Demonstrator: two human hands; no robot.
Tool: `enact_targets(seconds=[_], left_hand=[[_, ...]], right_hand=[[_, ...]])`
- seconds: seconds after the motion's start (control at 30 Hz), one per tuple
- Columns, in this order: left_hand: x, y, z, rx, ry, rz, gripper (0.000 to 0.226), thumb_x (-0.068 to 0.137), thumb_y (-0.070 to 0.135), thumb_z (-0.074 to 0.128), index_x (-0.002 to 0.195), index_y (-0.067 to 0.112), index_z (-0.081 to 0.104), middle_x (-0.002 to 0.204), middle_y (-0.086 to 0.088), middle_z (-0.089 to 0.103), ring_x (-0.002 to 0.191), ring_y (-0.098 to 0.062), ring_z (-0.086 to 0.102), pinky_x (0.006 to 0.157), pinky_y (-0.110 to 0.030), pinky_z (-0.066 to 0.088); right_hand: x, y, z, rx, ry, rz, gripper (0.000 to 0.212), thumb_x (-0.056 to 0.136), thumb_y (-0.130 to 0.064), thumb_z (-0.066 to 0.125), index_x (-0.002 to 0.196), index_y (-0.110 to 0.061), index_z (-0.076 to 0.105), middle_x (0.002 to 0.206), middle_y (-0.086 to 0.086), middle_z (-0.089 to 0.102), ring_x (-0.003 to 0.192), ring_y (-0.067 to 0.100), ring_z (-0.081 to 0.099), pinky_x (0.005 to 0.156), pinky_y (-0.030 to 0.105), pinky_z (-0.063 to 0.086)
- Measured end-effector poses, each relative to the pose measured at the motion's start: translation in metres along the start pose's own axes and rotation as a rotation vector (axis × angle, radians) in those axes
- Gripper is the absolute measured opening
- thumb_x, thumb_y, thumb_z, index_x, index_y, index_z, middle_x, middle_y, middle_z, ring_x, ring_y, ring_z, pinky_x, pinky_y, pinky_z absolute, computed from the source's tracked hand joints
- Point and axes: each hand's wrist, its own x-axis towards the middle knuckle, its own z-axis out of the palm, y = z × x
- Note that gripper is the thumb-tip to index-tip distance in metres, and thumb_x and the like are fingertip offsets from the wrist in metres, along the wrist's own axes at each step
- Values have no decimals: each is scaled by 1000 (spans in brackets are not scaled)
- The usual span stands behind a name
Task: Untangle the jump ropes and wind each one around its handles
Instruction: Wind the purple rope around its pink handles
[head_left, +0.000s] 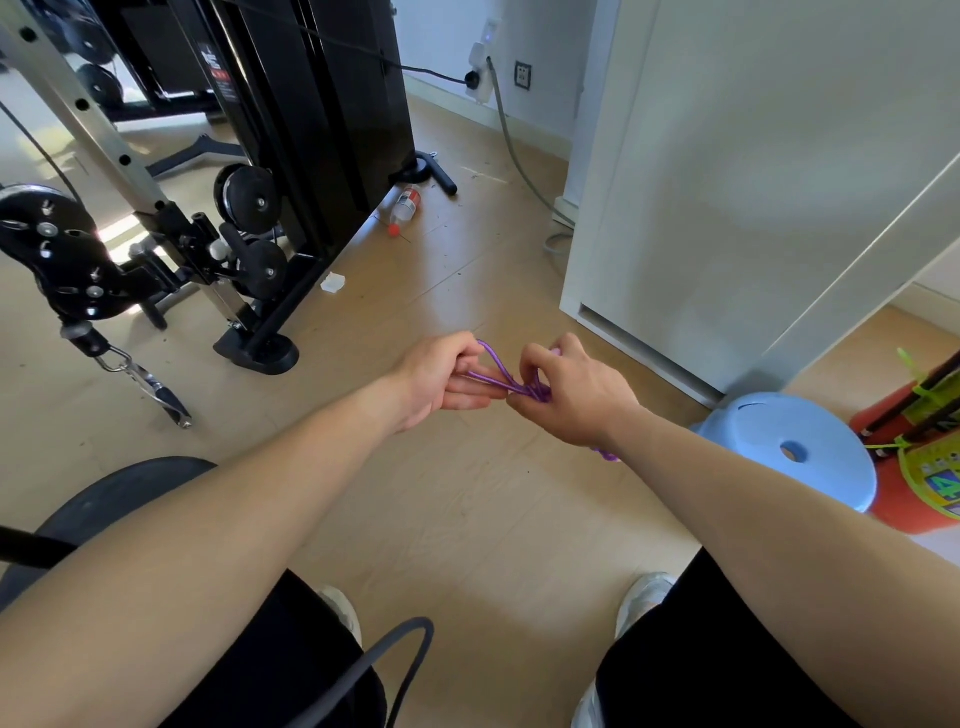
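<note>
Both hands are meeting mid-scene above the floor (467, 519), the left hand (441, 379) and right hand (576, 395) sharing the jump rope (493, 374) between them. A stool (810, 447) is sitting right, a bottle (405, 205) lying far.

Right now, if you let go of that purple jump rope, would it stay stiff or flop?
Probably flop: the purple jump rope bends into soft loops between the left hand and right hand. It looks thin, so it is likely light. Its glossy surface might slip a little.
</note>
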Motion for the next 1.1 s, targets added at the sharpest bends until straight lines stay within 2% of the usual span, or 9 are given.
enact_targets(seconds=[0.07,0.13,0.23,0.3,0.43,0.53,0.83,0.97,1.1], left_hand=[[1,2,-4,24,-18,29,40,94,20,46,55,17,39,91,-13,75,99,-34,72,91,-46,56],[0,1,-4,99,-3,63,47,95,30,54,50,19,50,81,-6,73,99,-31,71,90,-49,57],[2,-3,-4,236,40,79,40,90,46,65,75,10,72,85,-7,73,95,-26,72,84,-44,60],[5,-5,-8,284,52,73,34,92,38,66,81,6,71,82,-7,72,95,-27,73,86,-43,59],[4,-7,-14,376,49,74,24,93,23,63,74,10,70,73,-4,73,88,-23,73,89,-42,58],[4,-6,-16,375,69,81,24,93,19,62,72,10,69,74,-6,73,91,-28,73,90,-43,58],[1,5,-32,326,142,73,21,93,15,60,76,5,68,83,-15,72,88,-31,74,81,-36,60],[0,3,-30,286,134,86,20,94,17,60,84,1,67,87,-15,70,81,-30,75,75,-36,60],[-3,6,-34,202,102,94,25,96,25,60,81,5,65,89,-11,71,81,-32,75,69,-35,59]], right_hand=[[1,4,1,15,-16,-34,23,90,-58,54,105,-41,49,110,-2,37,71,20,54,73,36,52],[1,7,1,4,-76,-78,33,93,-51,53,125,-47,49,114,0,36,76,23,55,77,35,51],[1,6,1,-51,-119,-121,21,94,-45,56,114,-37,57,117,3,38,70,23,52,74,35,51],[0,8,1,-70,-117,-121,17,93,-46,57,106,-35,57,115,2,37,69,23,53,73,38,53],[-3,16,3,-68,-120,-122,14,92,-48,55,103,-39,53,112,-2,35,73,24,56,74,42,55],[-4,22,1,-61,-115,-121,14,92,-47,55,102,-38,53,111,-3,35,74,23,57,74,41,55],[-5,16,-1,-27,-93,-137,13,93,-43,56,103,-36,54,113,-3,36,72,23,57,71,39,55],[-5,5,0,-64,-72,-174,15,94,-39,55,103,-27,56,113,1,37,69,24,50,70,31,46],[-9,-6,-2,-33,-71,-209,32,93,-58,49,98,-28,57,109,-1,37,65,21,53,70,30,44]])
